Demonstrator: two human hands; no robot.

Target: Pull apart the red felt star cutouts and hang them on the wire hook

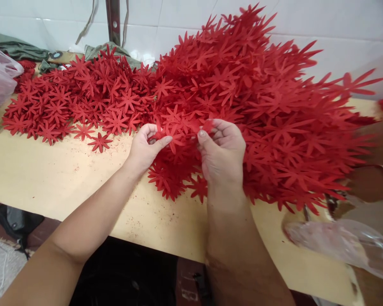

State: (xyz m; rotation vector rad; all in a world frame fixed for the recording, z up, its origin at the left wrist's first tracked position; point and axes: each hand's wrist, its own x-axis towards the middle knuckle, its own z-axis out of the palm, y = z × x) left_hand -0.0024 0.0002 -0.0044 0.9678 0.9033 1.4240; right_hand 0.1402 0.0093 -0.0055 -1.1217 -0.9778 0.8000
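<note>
My left hand (148, 146) pinches a red fabric flower (175, 138) between thumb and fingers, its narrow petals spreading to the right. Close beside it, my right hand (222, 148) is closed with thumb against fingers on a red petal piece (208, 125); whether this belongs to the same flower I cannot tell. Both hands hover over the near edge of a large heap of red flowers (268, 127). To the left lies a lower pile of smaller, darker red flowers (98, 89). One single flower (100, 142) rests apart on the wood in front of that pile.
The pale wooden table (67, 170) bears scattered red crumbs. A clear plastic bag (344, 246) lies at the right edge, another bag (1, 74) at the far left. Green cloth (15, 46) runs along the tiled wall (185, 17). A black bag (17, 221) sits below the table.
</note>
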